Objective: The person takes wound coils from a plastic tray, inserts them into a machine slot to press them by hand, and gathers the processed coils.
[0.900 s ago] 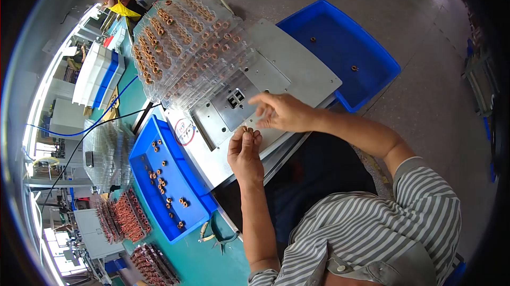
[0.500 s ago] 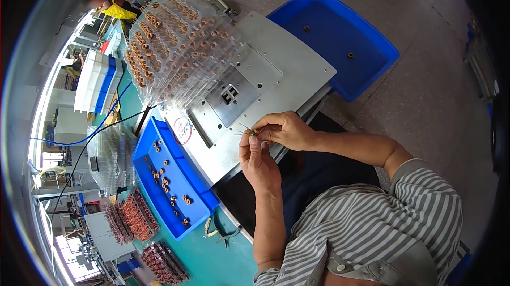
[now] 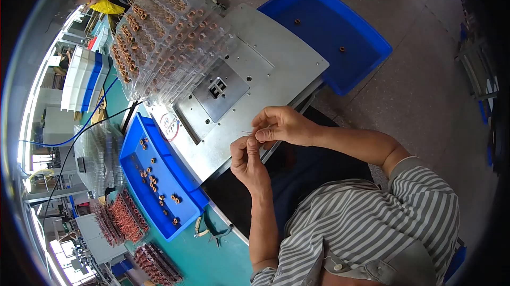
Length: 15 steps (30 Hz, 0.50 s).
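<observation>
Thin wire leads [image 3: 247,132] stick out from between my fingertips, over the front edge of the metal plate. They belong to a small part, green in the earlier view, whose body is now hidden by my fingers. My left hand [image 3: 252,166] pinches it between thumb and bent fingers. Right against those fingertips, my right hand [image 3: 287,126] is closed in a pinch at the same small part. Beyond both hands lies the metal plate [image 3: 289,55], with a square insert [image 3: 222,92] that has a slotted opening.
Stacked clear trays [image 3: 175,52] hold copper-coloured coils on the plate. A blue bin [image 3: 183,172] with several coils stands left, pliers [image 3: 215,230] beside it. Another blue bin [image 3: 366,33] holds two coils. Red-wired parts [image 3: 127,214] stand farther left. A person in yellow [image 3: 109,7] is at the back.
My fingertips have closed further together, and the green part that showed between them is now covered. The whole view has shifted slightly, so the surroundings sit a little more to the left.
</observation>
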Each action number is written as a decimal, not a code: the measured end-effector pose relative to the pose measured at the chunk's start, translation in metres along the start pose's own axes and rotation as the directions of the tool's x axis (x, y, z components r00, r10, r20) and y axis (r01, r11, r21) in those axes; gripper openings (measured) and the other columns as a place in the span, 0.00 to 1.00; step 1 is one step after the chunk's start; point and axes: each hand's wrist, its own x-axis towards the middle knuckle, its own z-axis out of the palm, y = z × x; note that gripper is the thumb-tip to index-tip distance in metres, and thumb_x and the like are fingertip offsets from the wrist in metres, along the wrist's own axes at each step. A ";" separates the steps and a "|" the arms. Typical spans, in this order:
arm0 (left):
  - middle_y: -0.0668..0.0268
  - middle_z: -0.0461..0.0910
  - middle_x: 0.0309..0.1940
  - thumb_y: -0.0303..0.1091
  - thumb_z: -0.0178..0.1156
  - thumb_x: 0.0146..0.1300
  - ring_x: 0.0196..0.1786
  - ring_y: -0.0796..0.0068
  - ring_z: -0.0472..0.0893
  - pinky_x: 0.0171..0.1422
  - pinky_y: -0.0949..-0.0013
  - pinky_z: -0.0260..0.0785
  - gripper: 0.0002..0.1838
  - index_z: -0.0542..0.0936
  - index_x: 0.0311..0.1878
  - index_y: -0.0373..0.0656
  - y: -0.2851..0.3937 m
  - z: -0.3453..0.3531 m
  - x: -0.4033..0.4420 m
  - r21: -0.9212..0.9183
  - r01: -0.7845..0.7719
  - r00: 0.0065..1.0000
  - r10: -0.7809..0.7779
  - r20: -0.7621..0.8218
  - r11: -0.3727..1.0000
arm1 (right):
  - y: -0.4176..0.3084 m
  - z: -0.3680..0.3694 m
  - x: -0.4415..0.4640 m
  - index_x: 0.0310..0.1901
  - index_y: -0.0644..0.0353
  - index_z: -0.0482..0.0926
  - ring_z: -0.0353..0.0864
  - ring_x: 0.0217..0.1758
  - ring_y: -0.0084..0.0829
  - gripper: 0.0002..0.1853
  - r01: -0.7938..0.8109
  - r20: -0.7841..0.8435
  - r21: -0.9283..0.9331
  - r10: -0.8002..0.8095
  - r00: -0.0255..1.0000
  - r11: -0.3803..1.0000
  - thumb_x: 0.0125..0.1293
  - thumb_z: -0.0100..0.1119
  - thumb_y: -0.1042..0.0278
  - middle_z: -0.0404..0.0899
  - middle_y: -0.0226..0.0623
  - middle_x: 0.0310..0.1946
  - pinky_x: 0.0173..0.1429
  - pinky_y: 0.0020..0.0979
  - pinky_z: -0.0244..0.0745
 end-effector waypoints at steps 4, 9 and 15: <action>0.68 0.80 0.31 0.34 0.60 0.69 0.35 0.80 0.74 0.44 0.75 0.65 0.10 0.80 0.34 0.37 -0.003 -0.004 -0.001 0.000 -0.027 0.999 0.027 -0.047 1.000 | 0.004 0.000 -0.003 0.46 0.68 0.77 0.83 0.45 0.27 0.12 -0.109 0.022 0.052 0.108 0.994 0.993 0.66 0.64 0.71 0.81 0.39 0.40 0.47 0.29 0.84; 0.67 0.78 0.30 0.32 0.61 0.67 0.34 0.80 0.74 0.44 0.75 0.65 0.10 0.79 0.32 0.36 0.001 -0.015 0.009 -0.127 -0.007 1.000 0.006 -0.003 0.992 | 0.003 0.003 0.003 0.46 0.69 0.78 0.83 0.40 0.25 0.13 -0.031 0.071 0.017 0.030 0.997 0.999 0.64 0.65 0.71 0.81 0.39 0.39 0.46 0.26 0.83; 0.68 0.77 0.31 0.32 0.62 0.67 0.31 0.80 0.71 0.39 0.75 0.64 0.10 0.80 0.31 0.37 -0.002 -0.019 0.018 -0.139 -0.042 0.995 0.029 -0.095 0.989 | 0.001 0.016 0.015 0.45 0.68 0.79 0.82 0.35 0.23 0.12 0.102 0.056 -0.083 -0.098 0.994 0.991 0.63 0.66 0.70 0.82 0.37 0.34 0.40 0.24 0.82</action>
